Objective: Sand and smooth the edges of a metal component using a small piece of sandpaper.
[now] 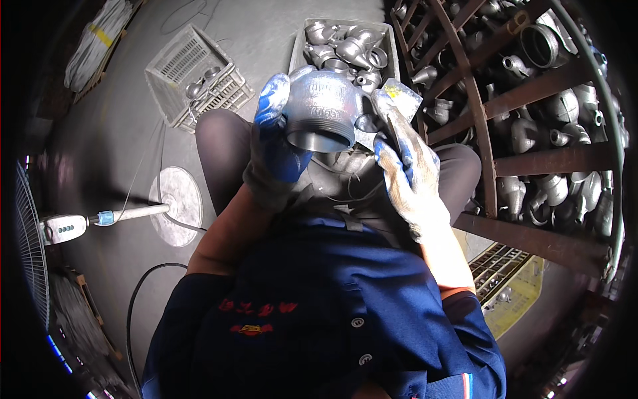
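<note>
Above my lap, a silver-grey cast metal fitting (pixel 321 105) is held up with its round threaded opening facing down toward me. It has raised lettering on its wall and a small stub on its right side. My left hand (pixel 274 130), in a blue-and-white coated work glove, wraps the fitting's left side. My right hand (pixel 410 163), in a dirty white-and-blue glove, has its fingers and thumb around the stub. Just behind the right fingers is a pale plate-like thing (pixel 403 98) with a yellow patch; its lower part is hidden.
A crate (pixel 393 41) of metal castings stands ahead. A grey plastic basket (pixel 174 66) with several small parts sits ahead left. On the right is a rusty frame bin (pixel 488 159) full of castings, with a yellow crate (pixel 525 299) beneath. A fan (pixel 66 228) stands left; cables cross the floor.
</note>
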